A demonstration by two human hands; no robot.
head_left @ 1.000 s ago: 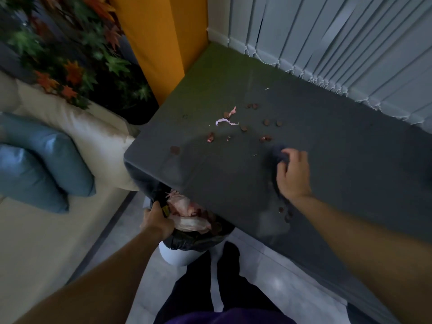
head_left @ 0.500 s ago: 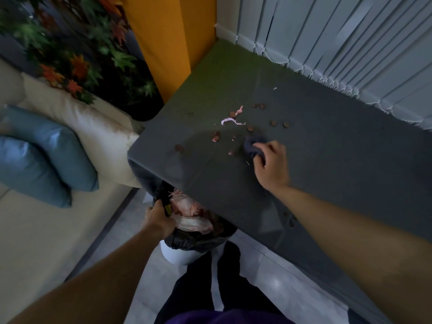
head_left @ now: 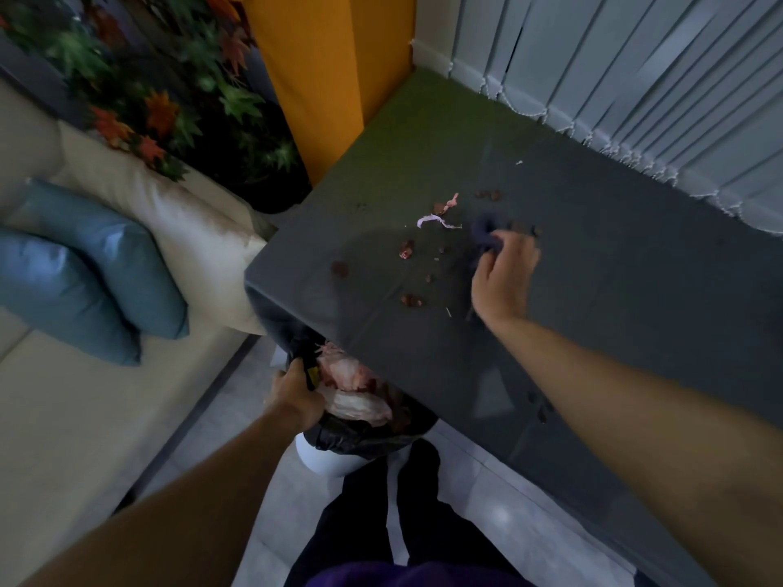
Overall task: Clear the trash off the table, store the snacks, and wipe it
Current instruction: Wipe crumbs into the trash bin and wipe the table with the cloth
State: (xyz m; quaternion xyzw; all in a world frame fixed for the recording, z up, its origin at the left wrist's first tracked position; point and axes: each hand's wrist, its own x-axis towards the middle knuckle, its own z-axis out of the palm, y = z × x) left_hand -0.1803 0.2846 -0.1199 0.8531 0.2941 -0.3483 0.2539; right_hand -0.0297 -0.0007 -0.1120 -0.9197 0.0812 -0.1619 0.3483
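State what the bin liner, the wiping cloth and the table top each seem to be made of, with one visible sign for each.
Bin liner: thin black plastic film; glossy and crinkled.
Wiping cloth: soft dark fabric, probably; it bunches in the right hand.
Table top: smooth grey surface with a slight sheen, perhaps laminate or a fitted cover; unclear which.

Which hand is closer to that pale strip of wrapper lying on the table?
Right. The right hand, holding a dark cloth, is on the table just beside the pale wrapper strip. The left hand is down below the table edge, gripping the trash bag rim.
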